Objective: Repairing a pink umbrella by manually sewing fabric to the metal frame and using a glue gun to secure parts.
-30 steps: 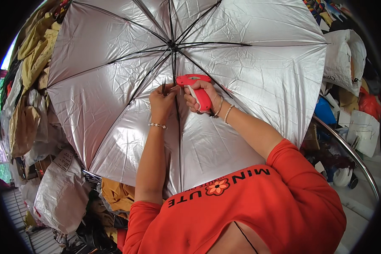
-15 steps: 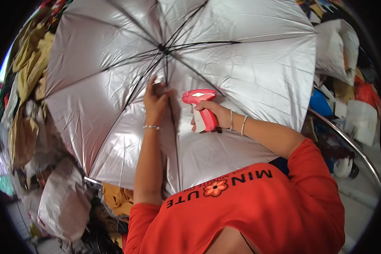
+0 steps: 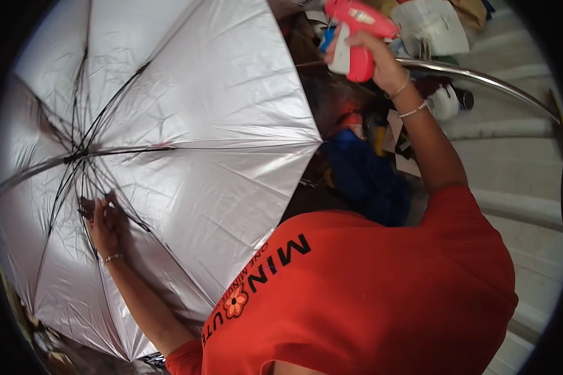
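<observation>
An open umbrella (image 3: 231, 94) with a silvery inner side and thin dark ribs spreads over the left half of the view. Its ribs meet at a dark hub (image 3: 76, 156). Just on the near side of the hub, my left hand (image 3: 103, 228) is closed among the ribs, its fingertips at a small dark piece that I cannot make out. Away from the canopy, at the far right, my right hand (image 3: 381, 59) is wrapped round the grip of a pink and white tagging gun (image 3: 356, 44). The gun is slightly blurred.
A curved metal rail (image 3: 481, 72) runs along the right. Beneath my right arm lie a blue cloth (image 3: 369, 178) and mixed small things. A white container (image 3: 431, 28) stands beyond the gun, and a pale ridged surface (image 3: 494, 169) stretches at the right.
My right hand has carried the tagging gun off the umbrella, away to the far right. The view has swung right, so the umbrella now sits further left. My left hand stays among the ribs.
</observation>
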The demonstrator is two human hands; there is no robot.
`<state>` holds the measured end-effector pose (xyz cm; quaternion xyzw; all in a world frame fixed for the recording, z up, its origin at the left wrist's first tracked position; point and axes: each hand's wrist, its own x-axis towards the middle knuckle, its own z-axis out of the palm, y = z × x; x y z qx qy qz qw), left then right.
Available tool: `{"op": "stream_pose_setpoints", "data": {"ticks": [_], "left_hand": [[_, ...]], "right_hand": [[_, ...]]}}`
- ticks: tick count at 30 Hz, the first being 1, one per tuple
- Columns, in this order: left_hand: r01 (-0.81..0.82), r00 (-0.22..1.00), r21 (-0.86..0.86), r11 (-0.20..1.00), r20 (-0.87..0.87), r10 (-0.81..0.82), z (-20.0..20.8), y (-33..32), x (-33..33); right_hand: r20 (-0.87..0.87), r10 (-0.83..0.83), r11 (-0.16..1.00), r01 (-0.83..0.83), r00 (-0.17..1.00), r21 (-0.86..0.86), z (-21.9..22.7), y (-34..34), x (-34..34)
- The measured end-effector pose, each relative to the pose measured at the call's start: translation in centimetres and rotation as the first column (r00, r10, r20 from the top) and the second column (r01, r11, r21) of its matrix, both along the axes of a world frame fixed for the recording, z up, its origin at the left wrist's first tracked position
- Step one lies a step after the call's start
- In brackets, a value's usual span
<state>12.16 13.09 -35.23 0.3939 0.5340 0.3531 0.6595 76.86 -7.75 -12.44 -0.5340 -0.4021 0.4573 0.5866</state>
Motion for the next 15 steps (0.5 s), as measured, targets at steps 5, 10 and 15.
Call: {"op": "stream_pose_setpoints", "data": {"ticks": [5,10,15], "left_hand": [[-0.093,0.984,0.051,0.994,-0.148,0.1,-0.3,0.4,2.0],[-0.108,0.979,0.027,0.994,-0.172,0.111,0.6,-0.9,2.8],[-0.081,0.985,0.068,0.994,-0.145,0.09,3.0,-3.3,10.4]], "right_hand": [[0.447,0.357,0.79,-0.009,0.82,-0.613,-21.8,-12.3,10.8],[0.439,0.537,0.548,0.099,0.72,-0.831,-29.7,-15.6,10.2],[0.746,0.53,0.709,0.271,0.404,-0.651,-36.4,-17.9,16.4]]}}
